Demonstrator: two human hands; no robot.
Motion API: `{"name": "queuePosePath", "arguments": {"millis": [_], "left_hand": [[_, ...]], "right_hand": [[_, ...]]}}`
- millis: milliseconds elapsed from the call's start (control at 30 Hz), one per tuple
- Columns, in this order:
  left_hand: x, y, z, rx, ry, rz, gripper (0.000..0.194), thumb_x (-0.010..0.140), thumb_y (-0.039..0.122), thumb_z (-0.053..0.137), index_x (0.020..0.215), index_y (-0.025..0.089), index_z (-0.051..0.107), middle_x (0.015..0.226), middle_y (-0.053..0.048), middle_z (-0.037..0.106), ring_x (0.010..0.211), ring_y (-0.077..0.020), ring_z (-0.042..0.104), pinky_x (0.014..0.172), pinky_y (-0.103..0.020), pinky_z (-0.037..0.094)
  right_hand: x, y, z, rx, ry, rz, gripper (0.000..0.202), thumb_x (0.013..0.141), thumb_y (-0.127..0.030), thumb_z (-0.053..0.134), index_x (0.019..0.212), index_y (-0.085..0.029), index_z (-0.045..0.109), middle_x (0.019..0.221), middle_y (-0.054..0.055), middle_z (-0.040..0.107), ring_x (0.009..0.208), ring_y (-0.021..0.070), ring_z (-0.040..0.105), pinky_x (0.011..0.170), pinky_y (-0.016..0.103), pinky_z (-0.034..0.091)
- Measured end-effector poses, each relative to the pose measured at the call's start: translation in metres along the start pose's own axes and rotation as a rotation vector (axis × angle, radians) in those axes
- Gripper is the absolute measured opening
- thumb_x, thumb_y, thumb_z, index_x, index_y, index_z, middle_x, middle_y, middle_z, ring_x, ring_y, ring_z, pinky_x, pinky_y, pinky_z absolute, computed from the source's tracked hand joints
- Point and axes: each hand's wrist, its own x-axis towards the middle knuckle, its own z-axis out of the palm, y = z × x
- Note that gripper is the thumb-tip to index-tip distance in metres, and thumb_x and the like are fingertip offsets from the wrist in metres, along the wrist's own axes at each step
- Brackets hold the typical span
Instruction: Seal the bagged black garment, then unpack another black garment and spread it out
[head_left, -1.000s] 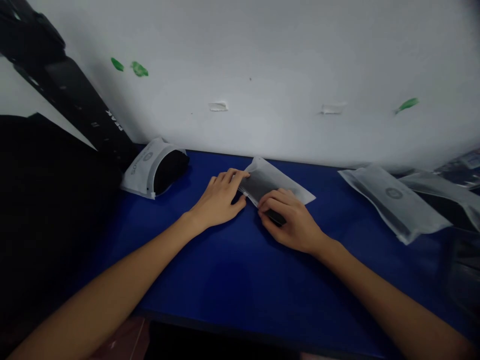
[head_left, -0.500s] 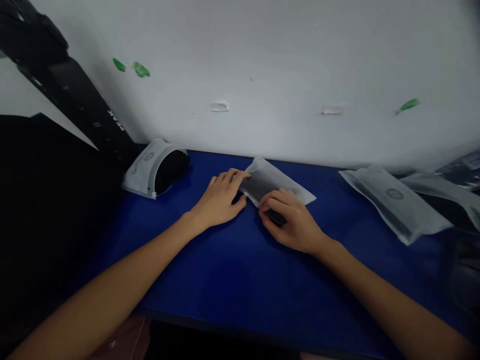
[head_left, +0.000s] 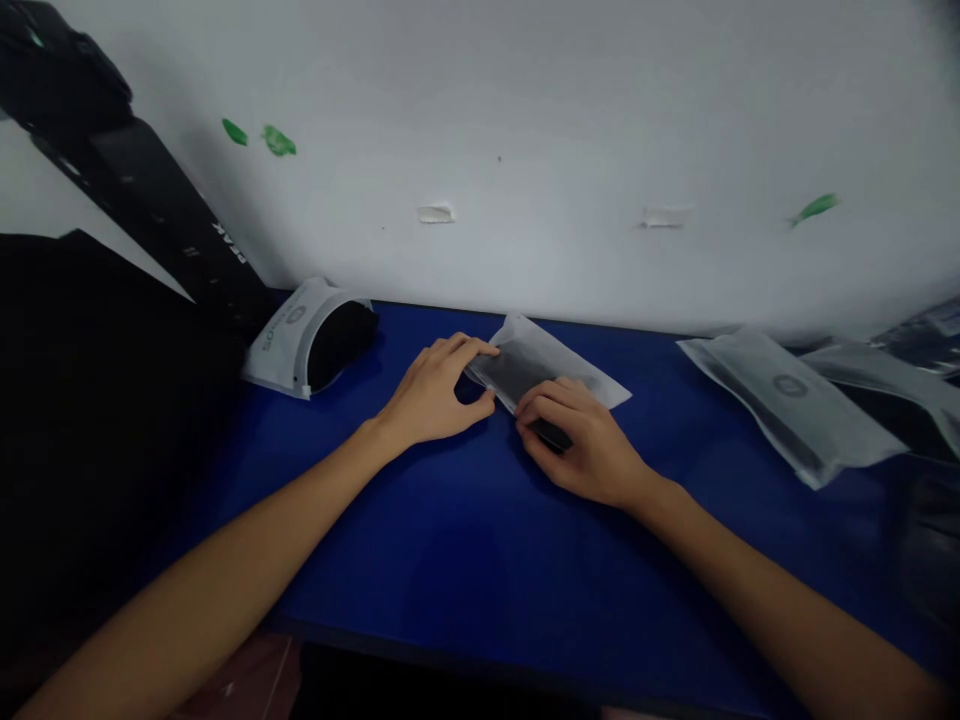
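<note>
A frosted zip bag (head_left: 559, 355) with dark contents showing through lies flat on the blue table (head_left: 442, 540). My left hand (head_left: 431, 395) rests at the bag's left end, index finger and thumb spread apart, the index fingertip touching it. Curled fingers of my right hand (head_left: 574, 435) pinch the bag's near edge. Something black (head_left: 551, 434) shows beneath that hand's palm at the bag's edge; what it is I cannot make out.
On the left stands an open frosted zip bag (head_left: 281, 335) with black fabric (head_left: 341, 345) in its mouth. To the right lie another frosted bag (head_left: 787, 395) and a partly dark one (head_left: 892, 375). A black stand (head_left: 161, 205) leans at the back left against the white wall (head_left: 540, 100).
My left hand has shifted slightly left, and its thumb and index finger have parted a little more. My right hand and the bag have stayed nearly still.
</note>
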Motion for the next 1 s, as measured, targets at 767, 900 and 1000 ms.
{"name": "queuePosePath", "arguments": {"millis": [767, 900, 1000], "left_hand": [[0.002, 0.0004, 0.0049, 0.024, 0.028, 0.035, 0.042, 0.09, 0.012, 0.065, 0.13, 0.022, 0.064, 0.127, -0.005, 0.069, 0.116, -0.0262, 0.062, 0.102, -0.042, 0.055], [0.0015, 0.0007, 0.0041, 0.028, 0.024, 0.028, 0.041, 0.09, 0.013, 0.066, 0.13, 0.021, 0.064, 0.127, -0.005, 0.069, 0.116, -0.0261, 0.063, 0.101, -0.042, 0.055], [0.001, 0.0019, 0.0047, 0.045, 0.019, 0.041, 0.039, 0.091, 0.015, 0.067, 0.129, 0.021, 0.064, 0.127, -0.005, 0.069, 0.117, -0.0264, 0.063, 0.102, -0.042, 0.054]], "right_hand": [[0.0008, -0.0018, 0.002, 0.009, 0.063, -0.108, 0.017, 0.088, -0.006, 0.065, 0.089, -0.023, 0.062, 0.091, 0.002, 0.075, 0.079, 0.0194, 0.068, 0.077, 0.039, 0.046], [0.0001, -0.0021, 0.0028, -0.025, 0.068, -0.105, 0.023, 0.083, -0.002, 0.062, 0.091, -0.023, 0.065, 0.088, 0.001, 0.076, 0.072, 0.0175, 0.064, 0.074, 0.038, 0.046], [-0.0008, -0.0012, 0.0035, -0.063, 0.092, -0.134, 0.023, 0.08, 0.0, 0.062, 0.084, -0.023, 0.064, 0.081, -0.001, 0.074, 0.066, 0.016, 0.058, 0.07, 0.036, 0.044]]}}
